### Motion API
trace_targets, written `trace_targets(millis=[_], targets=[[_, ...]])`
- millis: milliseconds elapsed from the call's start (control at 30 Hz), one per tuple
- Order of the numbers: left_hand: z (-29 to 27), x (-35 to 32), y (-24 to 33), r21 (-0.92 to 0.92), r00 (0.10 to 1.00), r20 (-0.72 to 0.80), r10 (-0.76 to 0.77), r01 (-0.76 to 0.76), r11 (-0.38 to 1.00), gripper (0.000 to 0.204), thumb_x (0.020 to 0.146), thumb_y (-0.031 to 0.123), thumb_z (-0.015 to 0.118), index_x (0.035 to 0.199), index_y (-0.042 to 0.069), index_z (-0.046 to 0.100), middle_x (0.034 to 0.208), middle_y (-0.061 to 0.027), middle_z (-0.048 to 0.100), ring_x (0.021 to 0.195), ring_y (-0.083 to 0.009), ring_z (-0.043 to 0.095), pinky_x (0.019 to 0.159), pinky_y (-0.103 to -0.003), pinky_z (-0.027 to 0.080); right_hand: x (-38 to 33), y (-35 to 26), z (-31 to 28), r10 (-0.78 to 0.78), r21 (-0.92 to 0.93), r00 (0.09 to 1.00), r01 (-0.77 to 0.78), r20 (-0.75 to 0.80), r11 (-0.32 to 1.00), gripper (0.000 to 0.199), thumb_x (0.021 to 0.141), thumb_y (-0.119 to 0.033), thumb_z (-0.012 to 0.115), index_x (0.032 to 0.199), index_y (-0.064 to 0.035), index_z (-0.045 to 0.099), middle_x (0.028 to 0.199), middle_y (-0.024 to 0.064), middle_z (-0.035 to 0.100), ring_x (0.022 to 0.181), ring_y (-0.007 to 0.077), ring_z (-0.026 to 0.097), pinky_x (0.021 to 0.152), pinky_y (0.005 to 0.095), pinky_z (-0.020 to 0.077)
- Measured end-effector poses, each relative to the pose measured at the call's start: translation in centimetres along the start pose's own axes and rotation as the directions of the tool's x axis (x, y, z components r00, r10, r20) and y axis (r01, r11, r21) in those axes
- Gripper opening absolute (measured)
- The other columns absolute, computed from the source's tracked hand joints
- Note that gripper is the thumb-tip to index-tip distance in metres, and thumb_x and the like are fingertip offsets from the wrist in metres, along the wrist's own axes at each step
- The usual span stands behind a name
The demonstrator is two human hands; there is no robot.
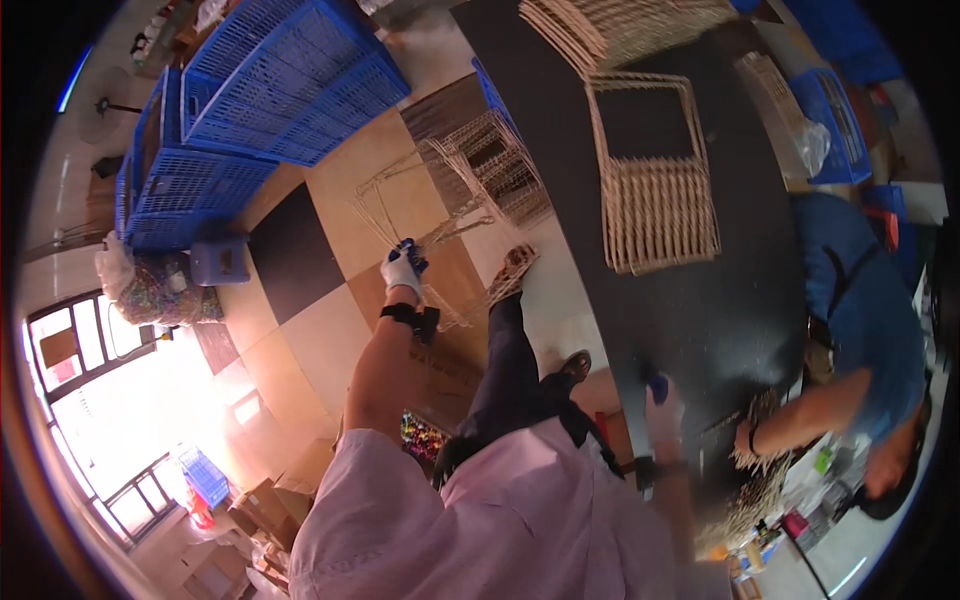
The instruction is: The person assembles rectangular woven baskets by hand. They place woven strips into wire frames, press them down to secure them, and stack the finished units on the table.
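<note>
My left hand (402, 268), in a white glove with dark blue fingertips, is closed on thin tan twisted-rope frames (372, 192) held low over the floor by my foot. Just past it, a stack of similar open rope frames (492, 165) stands on the floor. Motion smears my right hand (662, 402), which is over the near left part of the black table (560, 130); its fingers cannot be made out. On that table lies an overlapping row of tan rope frames (660, 215), the farthest one showing its rectangular opening.
A bigger pile of rope frames (640, 30) sits at the table's far end. Blue plastic crates (290, 85) are stacked at the upper left, with a filled clear bag (165, 285) nearby. Across the table, a person in blue (865, 300) handles tan rope pieces (765, 440).
</note>
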State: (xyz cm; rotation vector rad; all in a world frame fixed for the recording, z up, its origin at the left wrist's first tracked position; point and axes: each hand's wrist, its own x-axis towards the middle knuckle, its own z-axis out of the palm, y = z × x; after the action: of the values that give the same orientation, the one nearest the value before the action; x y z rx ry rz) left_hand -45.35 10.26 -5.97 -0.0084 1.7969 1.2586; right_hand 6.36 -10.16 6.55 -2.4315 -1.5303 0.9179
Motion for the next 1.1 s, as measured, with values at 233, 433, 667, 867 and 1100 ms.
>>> trace_targets(millis=[233, 433, 667, 867, 1100], targets=[[11.7, 15.2, -7.7, -0.106, 0.977, 0.026, -0.212, 0.214, 0.971, 0.022, 0.091, 0.017, 0.065, 0.109, 0.005, 0.063, 0.097, -0.0064, 0.064, 0.072, -0.0195, 0.062, 0.059, -0.033, 0.056, 2.2, -4.0, 1.9, 0.277, -0.166, 0.959, -0.283, -0.058, 0.945, 0.026, 0.083, -0.020, 0.066, 0.104, -0.0035, 0.062, 0.085, 0.0172, 0.066, 0.077, 0.0327, 0.065, 0.072, 0.0422, 0.0505], [17.6, 25.2, -12.0, 0.007, 0.974, 0.034, -0.225, 0.225, 0.974, 0.023, 0.093, 0.016, 0.061, 0.112, 0.003, 0.061, 0.099, -0.0065, 0.065, 0.076, -0.0198, 0.063, 0.062, -0.034, 0.057, 2.9, -5.5, 1.7, 0.523, -0.013, 0.851, -0.524, -0.043, 0.852, 0.014, 0.080, -0.009, 0.063, 0.091, -0.0004, 0.061, 0.075, 0.0126, 0.064, 0.065, 0.0237, 0.061, 0.065, 0.0371, 0.0491], [22.6, 31.1, -16.8, 0.097, 0.979, 0.108, -0.172, 0.162, 0.982, 0.048, 0.093, 0.022, 0.062, 0.135, 0.005, 0.045, 0.122, -0.0080, 0.060, 0.106, -0.0208, 0.060, 0.088, -0.031, 0.050, 4.1, -9.8, 2.3, 0.459, -0.053, 0.877, -0.470, -0.143, 0.881, 0.005, 0.078, -0.004, 0.061, 0.081, -0.0005, 0.059, 0.068, 0.0091, 0.065, 0.060, 0.0189, 0.060, 0.061, 0.0334, 0.0494], [21.9, 31.7, -19.5, 0.466, 0.992, 0.117, -0.036, -0.023, 0.884, 0.079, 0.081, 0.028, 0.076, 0.143, 0.005, 0.034, 0.132, -0.0133, 0.054, 0.113, -0.0225, 0.054, 0.095, -0.032, 0.043, 3.1, -6.5, 2.0, 0.523, 0.010, 0.847, -0.524, -0.098, 0.852, 0.007, 0.078, -0.003, 0.060, 0.084, 0.0006, 0.059, 0.071, 0.0107, 0.062, 0.063, 0.0203, 0.058, 0.061, 0.0349, 0.0481], [21.9, 23.6, -12.9, 0.561, 0.982, 0.073, -0.176, 0.106, 0.821, 0.064, 0.081, 0.026, 0.075, 0.135, 0.004, 0.048, 0.128, -0.0170, 0.058, 0.113, -0.0236, 0.057, 0.097, -0.032, 0.045, 2.6, -8.4, 2.6, 0.555, -0.073, 0.830, -0.558, -0.060, 0.827, 0.016, 0.080, -0.006, 0.062, 0.094, 0.0011, 0.061, 0.076, 0.0131, 0.063, 0.067, 0.0247, 0.060, 0.065, 0.0393, 0.0498]])
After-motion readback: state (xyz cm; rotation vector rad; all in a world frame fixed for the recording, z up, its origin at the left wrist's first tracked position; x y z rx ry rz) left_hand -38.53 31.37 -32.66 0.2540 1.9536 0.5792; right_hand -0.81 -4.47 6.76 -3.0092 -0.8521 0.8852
